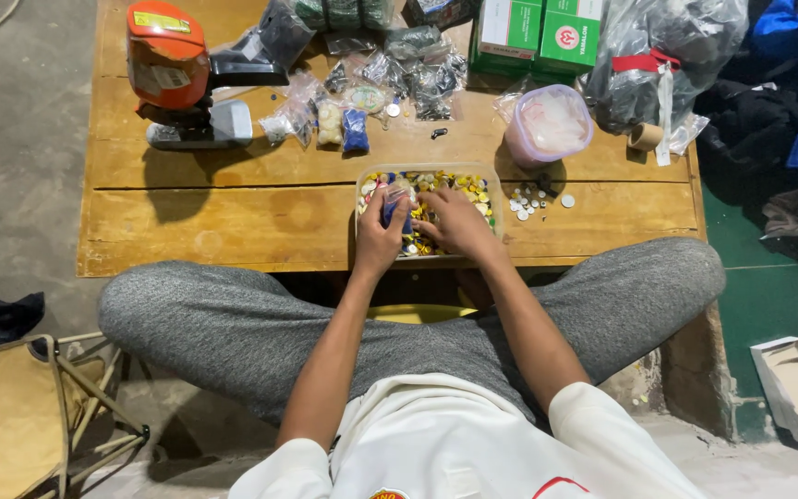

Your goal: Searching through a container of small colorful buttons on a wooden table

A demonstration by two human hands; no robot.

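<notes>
Both hands are working inside the clear tray [494, 198] of coloured buttons at the table's six o'clock edge, the left hand [378, 238] pinching a small blue-filled bag [397, 205] while the right hand [454, 225] is digging curled fingers into the buttons [436, 181], loose white buttons [528, 200] lying at three o'clock.

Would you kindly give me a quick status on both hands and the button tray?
Left hand gripping a small clear bag over the tray. Right hand down among the mixed buttons. Loose white buttons lie beside the tray, clear of both hands.
</notes>
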